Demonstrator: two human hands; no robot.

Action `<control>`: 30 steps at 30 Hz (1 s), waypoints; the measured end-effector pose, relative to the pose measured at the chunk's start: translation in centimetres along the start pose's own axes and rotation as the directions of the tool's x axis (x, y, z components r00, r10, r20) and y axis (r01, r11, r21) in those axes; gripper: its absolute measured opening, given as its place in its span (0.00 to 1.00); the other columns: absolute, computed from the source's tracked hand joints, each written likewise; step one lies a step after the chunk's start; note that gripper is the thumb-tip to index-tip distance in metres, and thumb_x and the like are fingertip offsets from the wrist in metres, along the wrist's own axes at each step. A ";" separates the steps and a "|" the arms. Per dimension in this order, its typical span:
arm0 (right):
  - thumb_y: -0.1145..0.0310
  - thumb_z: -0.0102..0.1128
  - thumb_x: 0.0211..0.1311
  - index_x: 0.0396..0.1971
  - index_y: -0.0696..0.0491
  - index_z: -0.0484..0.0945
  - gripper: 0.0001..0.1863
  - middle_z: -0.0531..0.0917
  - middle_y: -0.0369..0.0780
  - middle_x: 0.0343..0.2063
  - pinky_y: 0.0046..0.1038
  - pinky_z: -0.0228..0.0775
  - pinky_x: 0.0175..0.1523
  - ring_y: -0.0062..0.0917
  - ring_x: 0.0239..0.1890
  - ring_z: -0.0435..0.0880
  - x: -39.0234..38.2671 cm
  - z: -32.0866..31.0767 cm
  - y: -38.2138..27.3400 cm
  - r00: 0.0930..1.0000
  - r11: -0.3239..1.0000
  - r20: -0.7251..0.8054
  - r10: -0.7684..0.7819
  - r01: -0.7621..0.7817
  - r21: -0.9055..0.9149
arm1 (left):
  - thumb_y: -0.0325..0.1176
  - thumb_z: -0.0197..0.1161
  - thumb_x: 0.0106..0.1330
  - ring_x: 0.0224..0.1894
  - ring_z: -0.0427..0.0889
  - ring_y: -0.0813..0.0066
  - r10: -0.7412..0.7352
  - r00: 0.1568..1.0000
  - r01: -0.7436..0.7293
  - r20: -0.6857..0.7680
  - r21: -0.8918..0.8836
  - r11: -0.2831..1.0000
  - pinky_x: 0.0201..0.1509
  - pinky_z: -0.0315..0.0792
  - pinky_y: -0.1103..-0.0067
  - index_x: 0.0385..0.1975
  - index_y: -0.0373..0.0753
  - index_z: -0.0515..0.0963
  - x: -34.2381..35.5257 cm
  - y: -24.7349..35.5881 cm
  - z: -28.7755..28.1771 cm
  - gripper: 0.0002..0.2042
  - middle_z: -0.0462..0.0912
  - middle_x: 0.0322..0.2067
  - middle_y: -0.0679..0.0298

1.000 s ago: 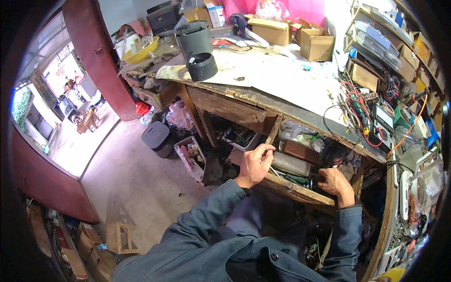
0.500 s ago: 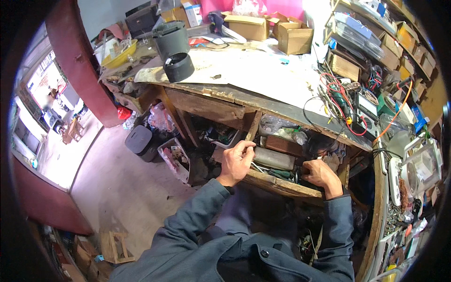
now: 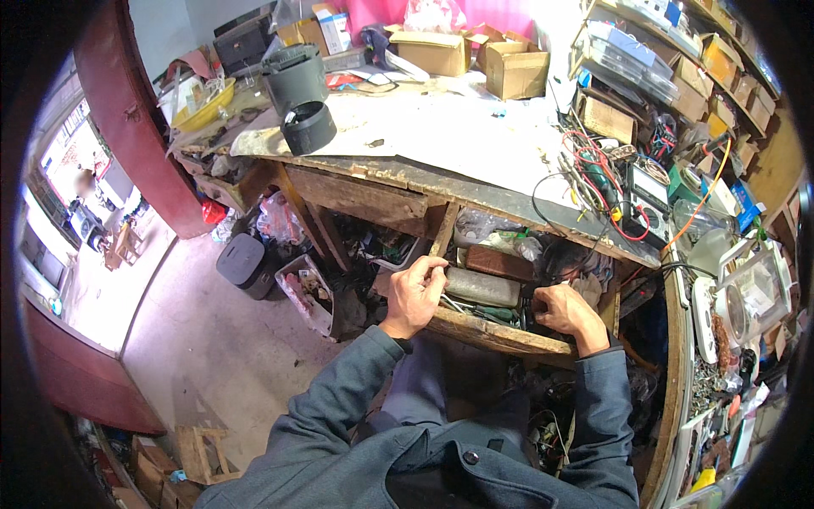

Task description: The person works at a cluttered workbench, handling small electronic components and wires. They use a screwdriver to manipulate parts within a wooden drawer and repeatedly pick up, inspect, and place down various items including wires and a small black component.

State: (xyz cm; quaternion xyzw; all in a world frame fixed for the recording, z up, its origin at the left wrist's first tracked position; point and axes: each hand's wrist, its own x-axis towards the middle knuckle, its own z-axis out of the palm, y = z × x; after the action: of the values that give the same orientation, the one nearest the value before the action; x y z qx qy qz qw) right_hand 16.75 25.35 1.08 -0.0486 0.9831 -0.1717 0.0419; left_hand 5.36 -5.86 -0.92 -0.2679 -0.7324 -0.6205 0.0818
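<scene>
A wooden drawer stands pulled out below the workbench, full of tools and loose parts. My left hand is closed at the drawer's left edge, fingers bent over its side. Beside those fingertips lies a long grey bar, with a reddish-brown block behind it. Several dark-handled hand tools lie in front of the bar. My right hand reaches into the drawer's right part with its fingers curled. Whatever they hold is hidden beneath the knuckles.
On the bench are a black ring-shaped part, a grey bucket, cardboard boxes and tangled test leads. Crowded shelves rise at the right. A dark bin and a white tub stand on the floor at left.
The whole view has shifted slightly, moving things a little to the left. Both hands keep nearly the same places at the drawer; the right hand's fingers look slightly more curled.
</scene>
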 end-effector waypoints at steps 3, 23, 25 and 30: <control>0.70 0.67 0.48 0.33 0.59 0.83 0.12 0.86 0.54 0.32 0.47 0.79 0.46 0.52 0.42 0.87 0.0 0.0 -0.1 1.000 1.000 0.003 -0.004 0.004 0.010 | 0.28 0.60 0.74 0.30 0.90 0.74 -0.008 1.000 0.008 0.006 0.002 1.000 0.36 0.81 0.77 0.44 0.33 0.83 0.0 0.2 -0.1 0.08 0.88 0.26 0.58; 0.71 0.67 0.47 0.29 0.60 0.81 0.10 0.85 0.51 0.29 0.44 0.78 0.41 0.50 0.36 0.87 0.0 0.3 0.3 0.999 0.999 -0.023 -0.039 0.039 -0.019 | 0.28 0.61 0.74 0.29 0.90 0.74 -0.018 1.000 0.018 -0.021 -0.001 1.000 0.34 0.80 0.77 0.44 0.35 0.84 -0.1 -0.5 0.0 0.07 0.89 0.26 0.58; 0.70 0.67 0.48 0.31 0.60 0.81 0.11 0.86 0.53 0.31 0.46 0.79 0.44 0.52 0.40 0.87 -0.1 0.2 0.3 1.000 1.000 0.013 -0.009 0.009 0.003 | 0.28 0.61 0.74 0.29 0.90 0.74 -0.013 1.000 0.013 -0.023 0.006 1.000 0.34 0.80 0.78 0.44 0.35 0.84 -0.1 0.0 -0.1 0.07 0.88 0.26 0.58; 0.70 0.67 0.49 0.32 0.60 0.81 0.11 0.86 0.54 0.32 0.47 0.79 0.46 0.53 0.41 0.87 0.0 -0.3 -0.3 0.999 1.000 0.030 0.019 -0.019 0.020 | 0.27 0.61 0.74 0.30 0.89 0.77 -0.023 1.000 0.023 -0.009 -0.008 1.000 0.34 0.80 0.78 0.44 0.34 0.83 -0.1 0.1 0.0 0.07 0.89 0.26 0.59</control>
State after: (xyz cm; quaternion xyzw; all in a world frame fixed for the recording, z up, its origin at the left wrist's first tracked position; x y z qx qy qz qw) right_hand 16.72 25.20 1.42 -0.0415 0.9810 -0.1803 0.0585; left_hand 5.47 -5.91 -0.88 -0.2570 -0.7327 -0.6254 0.0770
